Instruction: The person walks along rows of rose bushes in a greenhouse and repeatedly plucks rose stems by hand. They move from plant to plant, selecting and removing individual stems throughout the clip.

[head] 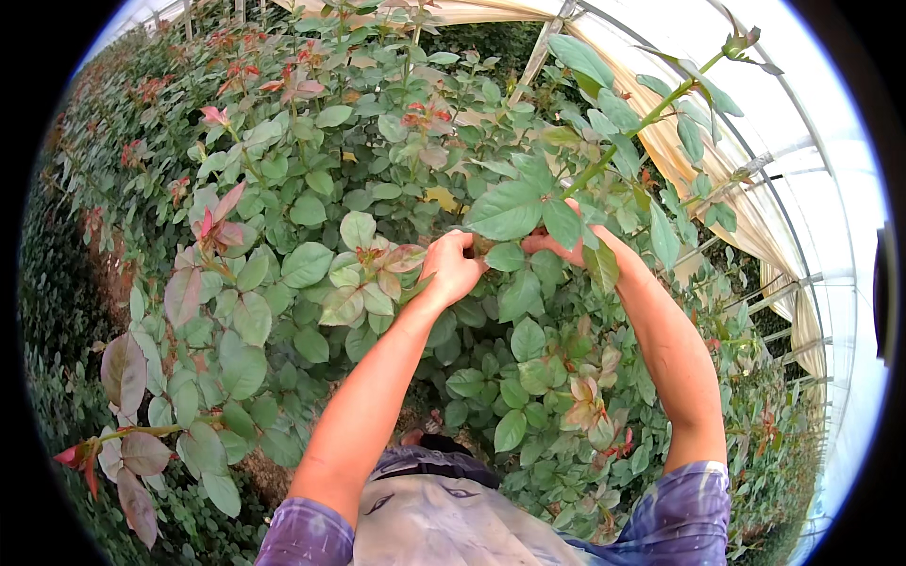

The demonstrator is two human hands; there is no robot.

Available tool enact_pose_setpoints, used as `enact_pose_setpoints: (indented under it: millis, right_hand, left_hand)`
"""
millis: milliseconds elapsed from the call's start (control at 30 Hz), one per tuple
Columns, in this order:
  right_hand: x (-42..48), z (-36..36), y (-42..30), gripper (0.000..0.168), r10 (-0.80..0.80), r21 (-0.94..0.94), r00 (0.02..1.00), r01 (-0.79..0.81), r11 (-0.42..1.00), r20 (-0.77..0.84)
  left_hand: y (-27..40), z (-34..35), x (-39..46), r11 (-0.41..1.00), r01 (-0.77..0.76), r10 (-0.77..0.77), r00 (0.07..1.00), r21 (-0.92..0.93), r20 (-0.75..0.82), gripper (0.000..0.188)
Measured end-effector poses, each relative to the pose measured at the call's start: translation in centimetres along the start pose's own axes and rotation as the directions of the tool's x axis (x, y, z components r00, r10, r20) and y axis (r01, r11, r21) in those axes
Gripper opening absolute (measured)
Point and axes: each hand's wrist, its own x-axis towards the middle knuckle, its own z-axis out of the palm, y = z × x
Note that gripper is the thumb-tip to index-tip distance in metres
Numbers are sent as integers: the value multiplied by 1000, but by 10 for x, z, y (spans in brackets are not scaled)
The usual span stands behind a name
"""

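Note:
Both my hands are in among rose bushes at chest height. My left hand has its fingers curled and thumb near the forefinger, by a small brownish bit between the leaves; whether it grips this is unclear. My right hand is partly covered by green rose leaves. Its fingers close around the lower part of a thick rose stem, which slants up to the right and ends in a rose bud. Just left of my left hand is a young shoot with reddish leaf edges.
Dense rose bushes with red young shoots fill the left and back. A long budded stem juts out at the lower left. To the right are a greenhouse frame with plastic film and a gathered beige curtain. Brown soil shows below.

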Motion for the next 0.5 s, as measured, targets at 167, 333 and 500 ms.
enact_pose_setpoints:
  millis: [167, 333, 500]
  right_hand:
    - [0, 8, 8, 25, -264, -24, 965, 264, 964, 5]
    - [14, 19, 47, 39, -207, 140, 970, 189, 972, 129]
    - [50, 38, 139, 45, -424, 322, 904, 385, 865, 59]
  left_hand:
    - [5, -14, 18, 967, 255, -246, 952, -25, 180, 26]
    - [10, -29, 20, 994, 44, -13, 960, -104, 280, 41]
    - [-33, -22, 38, 769, 252, 124, 843, -588, 523, 47]
